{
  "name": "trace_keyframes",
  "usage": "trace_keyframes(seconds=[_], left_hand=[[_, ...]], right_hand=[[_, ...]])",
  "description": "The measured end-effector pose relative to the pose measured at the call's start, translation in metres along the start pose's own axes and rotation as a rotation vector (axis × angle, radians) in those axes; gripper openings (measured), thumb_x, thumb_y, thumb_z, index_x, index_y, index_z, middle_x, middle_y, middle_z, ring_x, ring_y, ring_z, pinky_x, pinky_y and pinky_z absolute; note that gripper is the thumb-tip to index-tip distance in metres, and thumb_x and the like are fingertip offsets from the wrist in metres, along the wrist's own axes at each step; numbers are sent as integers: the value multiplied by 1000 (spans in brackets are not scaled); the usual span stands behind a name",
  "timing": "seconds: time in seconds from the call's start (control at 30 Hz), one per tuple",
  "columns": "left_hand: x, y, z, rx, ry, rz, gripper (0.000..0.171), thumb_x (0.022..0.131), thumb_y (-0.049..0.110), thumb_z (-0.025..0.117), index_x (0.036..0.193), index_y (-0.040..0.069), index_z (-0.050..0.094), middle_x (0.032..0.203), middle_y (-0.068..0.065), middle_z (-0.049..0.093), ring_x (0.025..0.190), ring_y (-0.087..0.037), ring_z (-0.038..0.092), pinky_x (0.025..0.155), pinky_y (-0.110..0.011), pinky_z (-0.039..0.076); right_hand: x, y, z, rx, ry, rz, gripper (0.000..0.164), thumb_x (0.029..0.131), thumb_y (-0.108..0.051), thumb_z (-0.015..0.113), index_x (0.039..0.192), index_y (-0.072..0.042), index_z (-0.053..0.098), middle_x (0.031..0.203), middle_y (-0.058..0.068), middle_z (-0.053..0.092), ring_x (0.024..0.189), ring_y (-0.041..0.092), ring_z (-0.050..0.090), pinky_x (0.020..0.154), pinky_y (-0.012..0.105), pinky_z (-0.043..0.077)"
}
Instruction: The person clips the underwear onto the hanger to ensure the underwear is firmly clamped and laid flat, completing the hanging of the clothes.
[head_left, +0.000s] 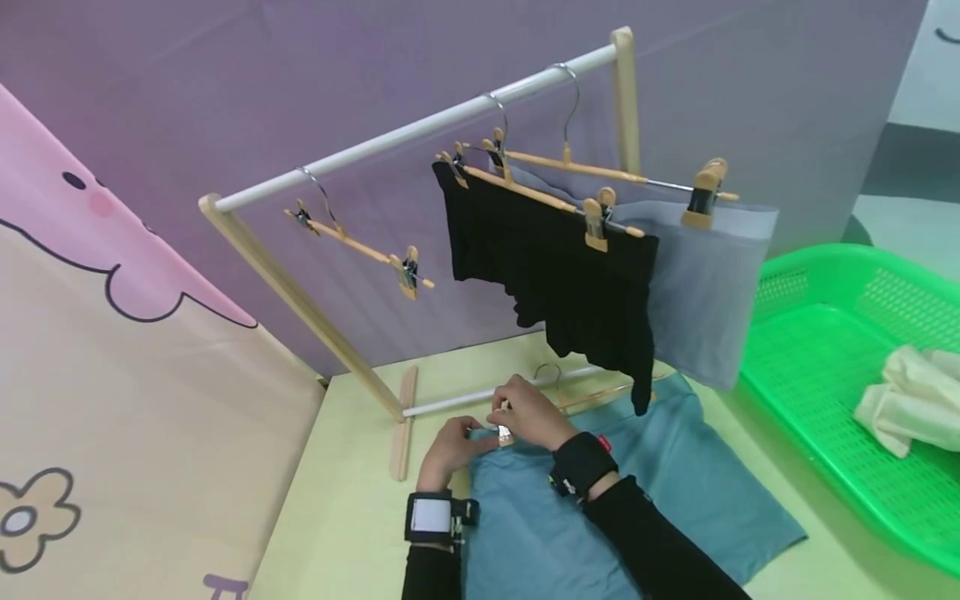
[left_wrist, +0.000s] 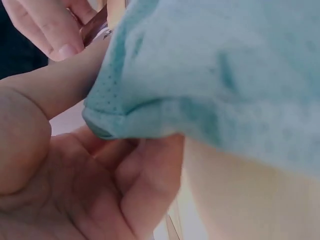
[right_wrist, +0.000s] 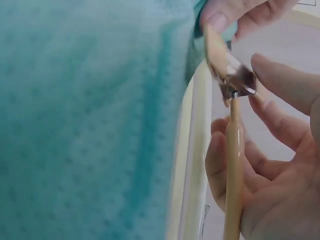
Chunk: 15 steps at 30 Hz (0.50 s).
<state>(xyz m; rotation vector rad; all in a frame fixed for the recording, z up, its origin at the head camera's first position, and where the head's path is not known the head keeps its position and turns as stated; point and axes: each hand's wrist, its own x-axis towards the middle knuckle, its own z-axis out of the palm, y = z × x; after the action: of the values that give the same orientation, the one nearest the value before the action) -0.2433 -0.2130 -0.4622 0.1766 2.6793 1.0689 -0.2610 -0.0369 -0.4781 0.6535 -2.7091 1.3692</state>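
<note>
A blue-green garment (head_left: 540,525) with a small red tag (head_left: 604,443) lies on the table, its upper edge along a wooden clip hanger (head_left: 600,397). My left hand (head_left: 450,452) holds the garment's upper left corner between thumb and fingers; in the left wrist view the cloth's folded edge (left_wrist: 107,117) lies over the fingers. At that corner my right hand (head_left: 534,414) pinches the hanger's wooden clip (right_wrist: 216,52) by its end. Some of its fingers curl behind the hanger bar (right_wrist: 234,175). The clip's tip meets the cloth beside the left thumb.
A rack with a white rail (head_left: 405,133) stands behind the hands. From it hang an empty clip hanger (head_left: 352,243), black shorts (head_left: 555,258) and a grey cloth (head_left: 697,292). To the right is a green basket (head_left: 810,333) with cream cloth (head_left: 918,400) inside.
</note>
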Motion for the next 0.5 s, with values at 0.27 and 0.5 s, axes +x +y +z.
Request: trace_keyframes(seconds=[0.27, 0.5], left_hand=[[0, 3, -3, -71, -39, 56, 26, 84, 20, 81, 89, 2, 63, 76, -2, 56, 66, -13, 48, 60, -26, 40], [0, 2, -3, -101, -59, 71, 26, 83, 17, 81, 94, 1, 64, 86, -5, 62, 72, -14, 52, 64, -28, 44]], right_hand=[[-2, -6, -9, -23, -124, 54, 24, 100, -27, 61, 106, -4, 62, 82, 2, 62, 68, 12, 56, 62, 29, 46], [-1, -5, -13, -13, -140, -7, 33, 96, -27, 67, 68, -9, 65, 58, -7, 43, 53, 8, 40, 52, 22, 30]])
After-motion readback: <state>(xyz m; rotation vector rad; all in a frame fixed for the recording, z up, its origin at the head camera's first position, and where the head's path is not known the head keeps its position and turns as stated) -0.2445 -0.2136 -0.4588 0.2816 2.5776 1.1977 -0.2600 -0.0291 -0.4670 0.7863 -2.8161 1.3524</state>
